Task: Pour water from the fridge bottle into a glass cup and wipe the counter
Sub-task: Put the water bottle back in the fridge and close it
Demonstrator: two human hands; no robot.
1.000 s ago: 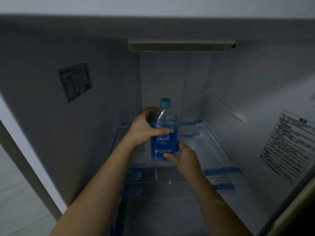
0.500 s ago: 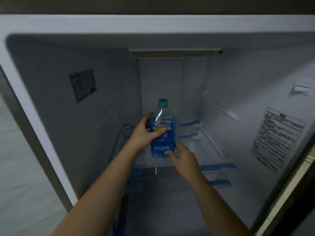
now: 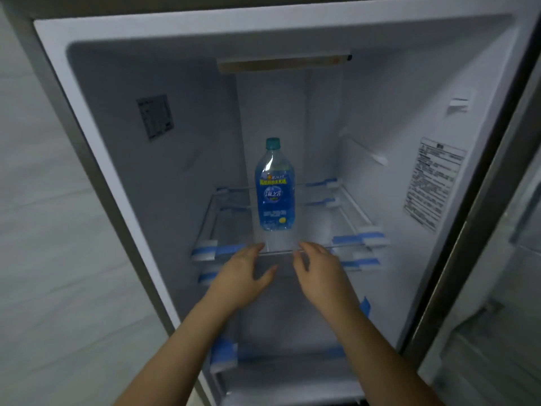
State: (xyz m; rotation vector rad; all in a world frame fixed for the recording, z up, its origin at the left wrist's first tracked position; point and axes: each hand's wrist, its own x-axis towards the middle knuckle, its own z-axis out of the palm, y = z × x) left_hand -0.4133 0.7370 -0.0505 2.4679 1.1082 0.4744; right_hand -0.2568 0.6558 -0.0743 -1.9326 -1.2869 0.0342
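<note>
Head view: blue water bottle (image 3: 275,186) upright on glass fridge shelf (image 3: 316,227).
Left hand (image 3: 243,276): relaxed fingers, grasping nothing.
Right hand (image 3: 322,273): likewise released.

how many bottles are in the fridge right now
1. A single blue bottle stands upright on the glass shelf, near its middle, beyond both hands and untouched. The fridge's lowest part lies out of view, so more could be hidden.
</note>
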